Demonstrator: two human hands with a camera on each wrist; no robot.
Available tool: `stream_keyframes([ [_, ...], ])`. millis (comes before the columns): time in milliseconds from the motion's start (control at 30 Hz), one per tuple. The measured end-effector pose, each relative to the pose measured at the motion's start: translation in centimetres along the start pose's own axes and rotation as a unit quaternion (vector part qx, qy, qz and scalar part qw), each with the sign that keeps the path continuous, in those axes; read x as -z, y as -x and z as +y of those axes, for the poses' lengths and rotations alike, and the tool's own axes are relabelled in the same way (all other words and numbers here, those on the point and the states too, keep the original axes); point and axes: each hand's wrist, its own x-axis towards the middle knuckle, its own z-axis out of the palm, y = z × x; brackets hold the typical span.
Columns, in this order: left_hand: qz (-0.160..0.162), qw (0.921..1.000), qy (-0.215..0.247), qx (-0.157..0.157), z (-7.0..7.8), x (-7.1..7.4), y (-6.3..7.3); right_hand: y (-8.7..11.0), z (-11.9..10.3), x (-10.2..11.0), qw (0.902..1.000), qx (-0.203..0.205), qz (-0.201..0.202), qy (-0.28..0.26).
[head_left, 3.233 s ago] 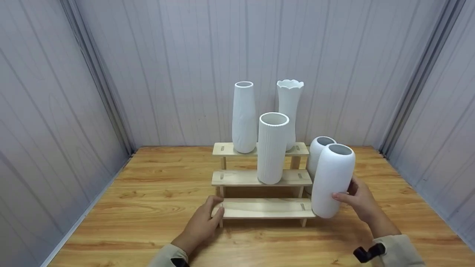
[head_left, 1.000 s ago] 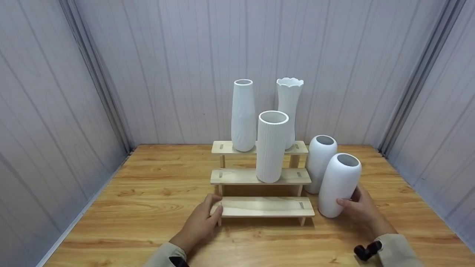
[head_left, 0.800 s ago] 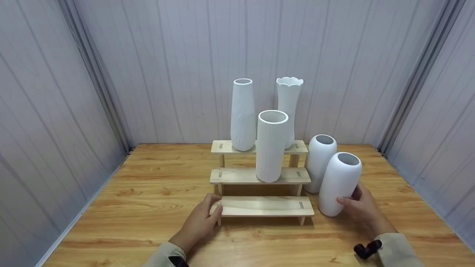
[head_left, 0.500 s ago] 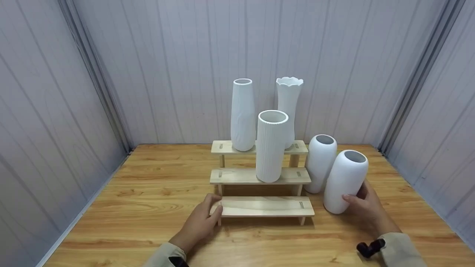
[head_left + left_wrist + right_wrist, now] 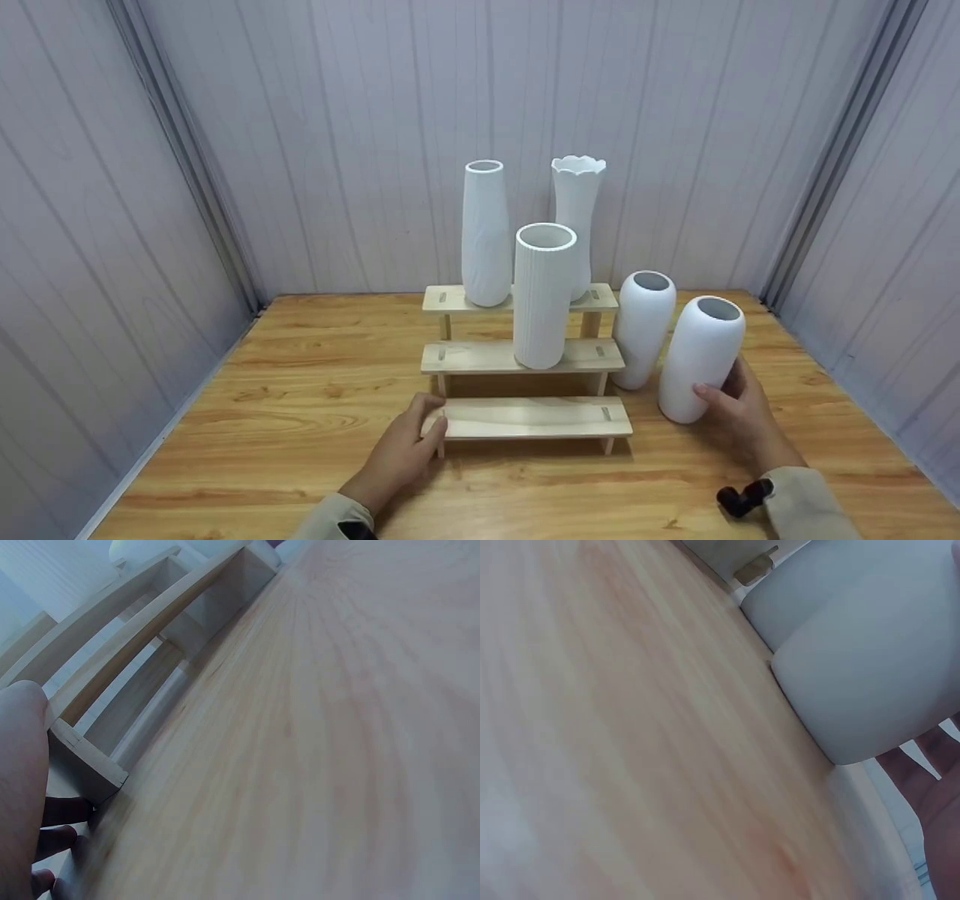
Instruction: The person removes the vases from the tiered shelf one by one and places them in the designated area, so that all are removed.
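Observation:
In the head view my right hand [image 5: 742, 412] grips a smooth white vase [image 5: 703, 360] low on its right side, thumb in front. In the right wrist view the base of this vase [image 5: 870, 682] stands on the table. A similar white vase [image 5: 643, 330] stands just behind it to the left. My left hand [image 5: 401, 446] holds the left end of the lowest shelf of a three-step wooden stand [image 5: 525, 418], with thumb and forefinger at that end. A ribbed white vase [image 5: 541, 300] stands on the middle step, right of centre.
On the top step stand a slender white vase [image 5: 486, 240] and a scallop-rimmed white vase [image 5: 576, 202], partly hidden by the ribbed one. The wood-grain table [image 5: 300, 405] is bounded by pale panel walls [image 5: 375, 150] at the back and both sides.
My right hand has moved the smooth vase from beside the lowest shelf's right end rightward and slightly back. A gap now separates it from the stand. My left hand has stayed in place.

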Motion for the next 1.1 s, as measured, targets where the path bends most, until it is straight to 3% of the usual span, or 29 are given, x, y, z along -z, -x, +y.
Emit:
stream_keyframes([
  [267,-0.010,0.9999,0.010,-0.004,-0.01,0.06,-0.11,-0.18,0.01,0.09,0.9991,-0.036,0.019,0.013],
  [533,-0.022,0.9996,0.009,0.012,0.03,0.15,-0.09,-0.37,0.44,0.09,0.9982,-0.015,0.057,0.003],
  [667,-0.006,0.9998,-0.002,0.019,-0.03,0.02,-0.14,-0.37,0.43,0.18,0.9980,-0.020,0.059,0.013],
  [1100,-0.020,0.9995,0.014,0.021,0.13,0.02,-0.09,-0.65,0.56,0.65,0.9970,-0.053,0.045,0.035],
])
